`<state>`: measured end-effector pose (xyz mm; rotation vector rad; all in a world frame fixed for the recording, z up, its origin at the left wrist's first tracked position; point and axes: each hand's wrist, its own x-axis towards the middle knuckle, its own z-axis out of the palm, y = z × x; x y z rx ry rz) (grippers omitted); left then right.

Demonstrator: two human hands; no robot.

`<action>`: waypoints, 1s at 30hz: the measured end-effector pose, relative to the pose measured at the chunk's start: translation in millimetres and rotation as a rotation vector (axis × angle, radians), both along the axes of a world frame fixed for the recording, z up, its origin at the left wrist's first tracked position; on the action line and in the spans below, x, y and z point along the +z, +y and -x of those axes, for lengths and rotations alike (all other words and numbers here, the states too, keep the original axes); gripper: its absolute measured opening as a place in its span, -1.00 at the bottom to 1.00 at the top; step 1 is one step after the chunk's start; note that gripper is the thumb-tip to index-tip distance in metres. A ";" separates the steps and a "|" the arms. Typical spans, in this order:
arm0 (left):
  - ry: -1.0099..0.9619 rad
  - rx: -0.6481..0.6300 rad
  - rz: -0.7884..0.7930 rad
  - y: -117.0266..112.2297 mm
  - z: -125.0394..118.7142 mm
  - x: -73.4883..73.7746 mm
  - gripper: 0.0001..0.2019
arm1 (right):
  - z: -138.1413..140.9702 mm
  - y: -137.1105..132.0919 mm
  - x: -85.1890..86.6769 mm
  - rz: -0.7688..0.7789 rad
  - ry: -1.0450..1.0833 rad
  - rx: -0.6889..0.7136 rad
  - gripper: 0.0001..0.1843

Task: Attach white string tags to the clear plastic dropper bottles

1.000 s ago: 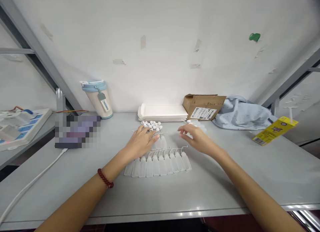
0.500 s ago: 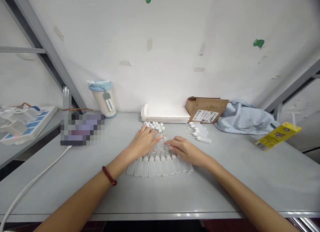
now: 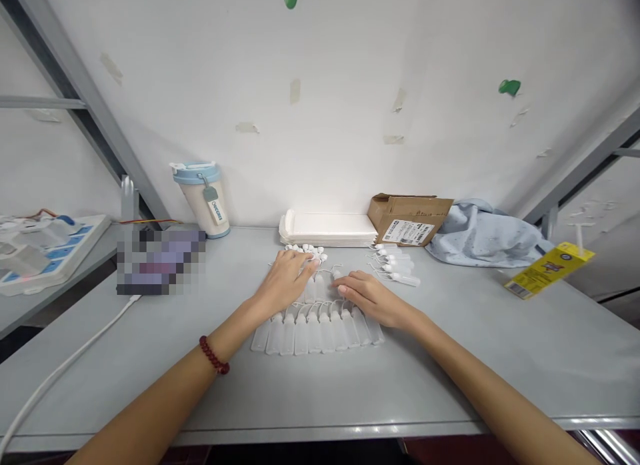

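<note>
Near the middle of the table, my left hand [image 3: 284, 283] reaches to a small pile of white caps [image 3: 301, 249]. Its thumb and fingertips come together at the pile's near edge, on what looks like one cap. My right hand [image 3: 374, 297] has its index finger and thumb at a small translucent bottle [image 3: 331, 289], partly hidden by the fingers. Beside that bottle lie other bottles of the back row [image 3: 315, 289], half behind my left hand. Closer to me, a fanned row of translucent bottles [image 3: 315, 335] with thin white loops lies flat.
Several capped bottles [image 3: 404, 278] lie to the right. Behind stand a white stack of trays [image 3: 333, 229], a cardboard box [image 3: 410, 218] and a blue cloth [image 3: 487, 235]. A yellow carton [image 3: 547, 271] is far right; a tumbler [image 3: 204, 201], phone [image 3: 163, 261] and power strip [image 3: 65, 258] are left.
My left hand's thumb and fingers have drawn together at the caps, uncovering part of the back row. My right fingers stay at the bottle, whose top now shows. The view shifts slightly.
</note>
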<state>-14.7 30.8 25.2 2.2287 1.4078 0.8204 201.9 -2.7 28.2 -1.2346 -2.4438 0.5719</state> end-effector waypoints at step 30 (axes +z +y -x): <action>-1.066 -0.123 0.725 -16.3 -9.2 19.9 -0.79 | 12.7 -16.4 13.3 0.530 0.849 -0.009 -0.83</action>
